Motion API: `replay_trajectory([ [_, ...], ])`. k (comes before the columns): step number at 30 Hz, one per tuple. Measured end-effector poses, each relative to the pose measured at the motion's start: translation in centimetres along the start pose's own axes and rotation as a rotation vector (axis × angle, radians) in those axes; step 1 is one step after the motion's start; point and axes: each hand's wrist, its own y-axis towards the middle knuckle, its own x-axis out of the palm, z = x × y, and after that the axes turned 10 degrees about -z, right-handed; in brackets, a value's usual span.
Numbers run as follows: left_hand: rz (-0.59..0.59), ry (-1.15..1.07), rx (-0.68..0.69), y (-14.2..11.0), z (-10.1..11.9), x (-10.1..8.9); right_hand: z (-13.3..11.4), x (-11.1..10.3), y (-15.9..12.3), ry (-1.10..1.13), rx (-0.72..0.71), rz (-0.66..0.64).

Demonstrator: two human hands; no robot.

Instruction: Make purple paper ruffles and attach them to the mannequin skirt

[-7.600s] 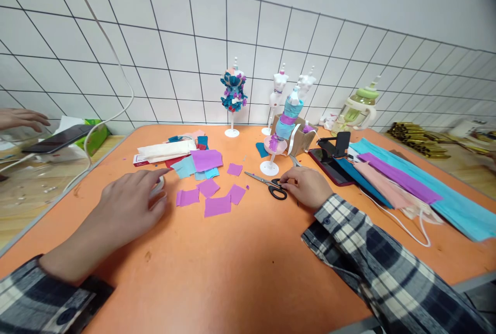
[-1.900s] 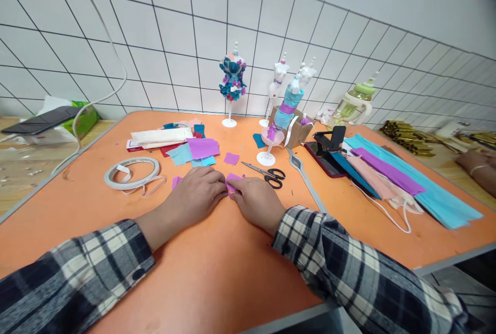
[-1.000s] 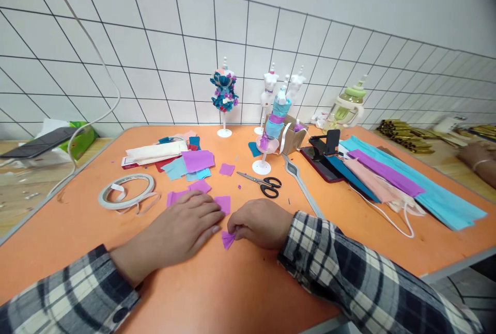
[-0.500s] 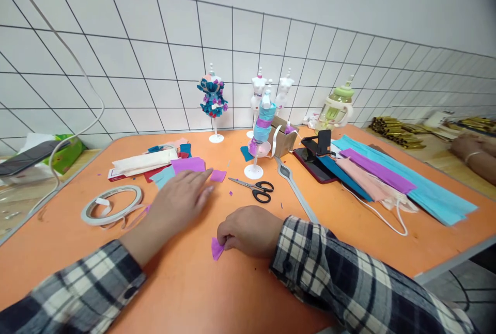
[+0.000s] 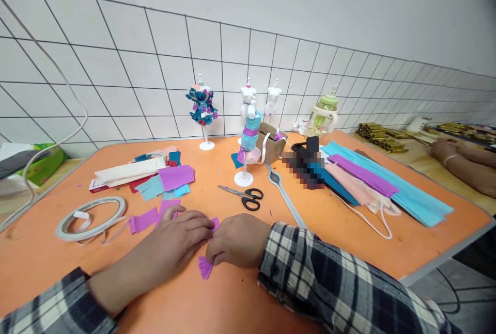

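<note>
My right hand (image 5: 238, 240) is closed in a pinch on a gathered piece of purple crepe paper (image 5: 205, 268), whose pleated end fans out below the fingers. My left hand (image 5: 182, 236) lies low over the table with its fingers stretched toward the right hand. At its fingertips a small purple square (image 5: 216, 222) shows partly, between the two hands. Another purple strip (image 5: 143, 220) lies left of the left hand, and one more is partly under its thumb. Black-handled scissors (image 5: 248, 198) lie just beyond the hands.
Behind the scissors stands a small dress form (image 5: 251, 132) wrapped in blue and purple. A decorated form (image 5: 202, 109) is further back. A tape roll (image 5: 65, 231) and paper scraps (image 5: 176, 177) are left; long paper strips (image 5: 391, 184) lie right. Someone's arm (image 5: 465, 163) rests far right.
My left hand has drawn back from the far purple square toward my right hand, and a small purple square is now near its fingertips. My right hand keeps its pinch; the view has shifted.
</note>
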Motion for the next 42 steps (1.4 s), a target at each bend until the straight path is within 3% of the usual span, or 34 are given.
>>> replay_trajectory([
  [4, 0.055, -0.013, 0.032, -1.5, 0.0, 0.0, -0.6, 0.4, 0.0, 0.017, -0.025, 0.052],
  [10, 0.222, 0.041, 0.0, -2.6, -0.4, -0.6, -0.4, -0.6, -0.4, 0.131, 0.121, 0.14],
  [16, 0.132, -0.036, -0.051, -1.6, 0.1, -0.2, 0.3, -0.1, -0.3, 0.163, 0.269, 0.206],
  [21, 0.263, -0.134, -0.142, -1.7, 0.7, -0.4, -0.1, 0.0, 0.1, 0.14, 0.327, 0.209],
  [26, 0.137, -0.035, -0.156, -1.1, 2.2, 0.1, -0.2, -0.1, 0.2, 0.095, 0.334, 0.18],
  [34, 0.129, 0.031, -0.183, -0.5, 1.9, 0.9, -0.4, 0.1, 0.4, 0.228, 0.399, 0.189],
  [42, 0.121, 0.024, -0.162, -0.5, 1.9, 0.7, -0.5, 0.0, 0.6, 0.142, 0.412, 0.147],
])
